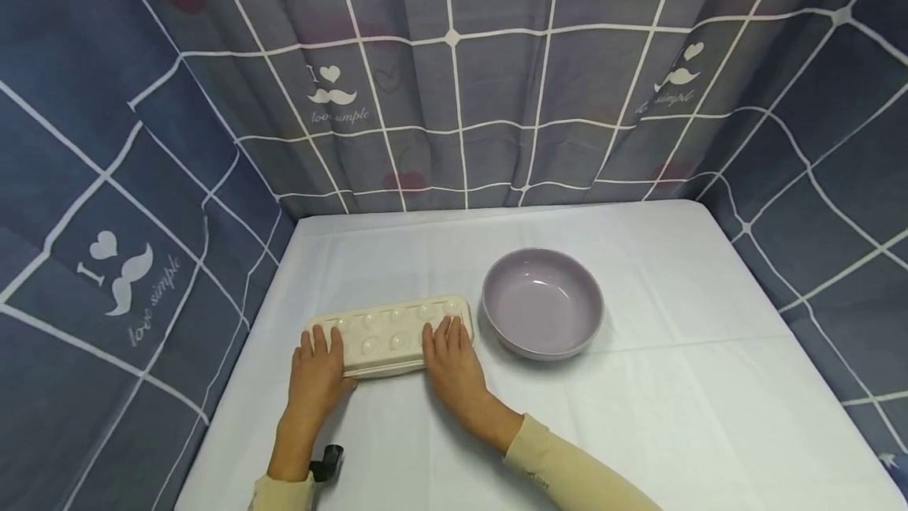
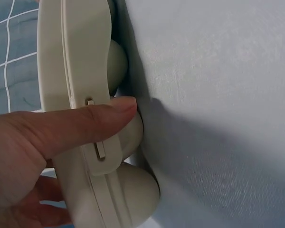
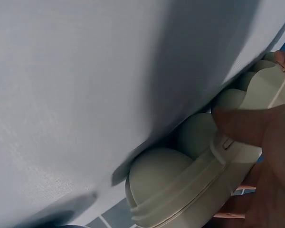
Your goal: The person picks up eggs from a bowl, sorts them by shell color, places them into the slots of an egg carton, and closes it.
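Nearest me, my left hand grips the left end of the tray: fingers lie flat over its top, and in the left wrist view the thumb is curled against its front edge, beside a small latch. My right hand has the right end the same way, fingers spread on the lid and, in the right wrist view, the thumb pressed on the front rim above the rounded cups of the underside. So both hands hold the tray, one at each end, neither fully closed.

The tray lies between my hands on the white cloth, a cream, closed box with domed bumps on top, its long side running across from left to right. The wrist views show its cups resting right at the cloth.

Just past my right hand, to its right and a little farther out, sits a lilac bowl, close beside the tray's right end; I cannot tell whether they touch.

Beyond everything hangs a blue checked curtain.
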`<state>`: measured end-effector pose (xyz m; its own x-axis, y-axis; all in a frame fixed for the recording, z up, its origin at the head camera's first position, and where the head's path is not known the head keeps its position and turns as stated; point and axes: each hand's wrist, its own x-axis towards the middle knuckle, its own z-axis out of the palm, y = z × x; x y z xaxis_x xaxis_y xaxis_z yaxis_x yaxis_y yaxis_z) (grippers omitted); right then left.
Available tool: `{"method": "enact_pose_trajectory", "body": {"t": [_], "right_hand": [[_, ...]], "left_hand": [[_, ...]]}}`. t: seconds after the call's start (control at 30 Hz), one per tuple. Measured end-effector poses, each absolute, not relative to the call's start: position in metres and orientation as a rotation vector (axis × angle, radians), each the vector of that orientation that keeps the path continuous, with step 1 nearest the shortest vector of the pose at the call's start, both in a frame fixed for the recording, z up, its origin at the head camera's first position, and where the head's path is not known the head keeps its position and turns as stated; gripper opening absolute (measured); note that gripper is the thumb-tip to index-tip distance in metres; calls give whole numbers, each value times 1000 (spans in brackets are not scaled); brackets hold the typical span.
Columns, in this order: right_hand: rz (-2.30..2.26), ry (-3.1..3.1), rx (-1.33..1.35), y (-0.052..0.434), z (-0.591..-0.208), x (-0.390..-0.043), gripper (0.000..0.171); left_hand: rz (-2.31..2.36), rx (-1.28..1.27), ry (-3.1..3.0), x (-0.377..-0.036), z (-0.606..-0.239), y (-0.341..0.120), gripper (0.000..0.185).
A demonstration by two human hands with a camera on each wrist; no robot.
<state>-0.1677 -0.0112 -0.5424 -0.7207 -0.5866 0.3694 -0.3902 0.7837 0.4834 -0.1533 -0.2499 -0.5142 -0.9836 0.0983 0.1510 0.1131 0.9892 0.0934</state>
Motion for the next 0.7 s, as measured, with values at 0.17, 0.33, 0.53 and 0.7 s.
{"method": "enact_pose_trajectory", "body": {"t": [0.17, 0.33, 0.53, 0.7], "right_hand": [[-543, -2500, 740, -11, -544, -167, 45], [-578, -2546, 748, -14, -538, -168, 47], [-412, -2718, 846, -12, -530, -167, 64], [-113, -2783, 888, 0, -520, -167, 65]], "left_hand": [[-215, -157, -3050, -156, -511, -251, 101], [-371, -125, -3177, -161, -506, -255, 117], [-552, -71, -3271, -162, -501, -260, 120], [-546, -184, -3116, -162, -502, -252, 104]]}}
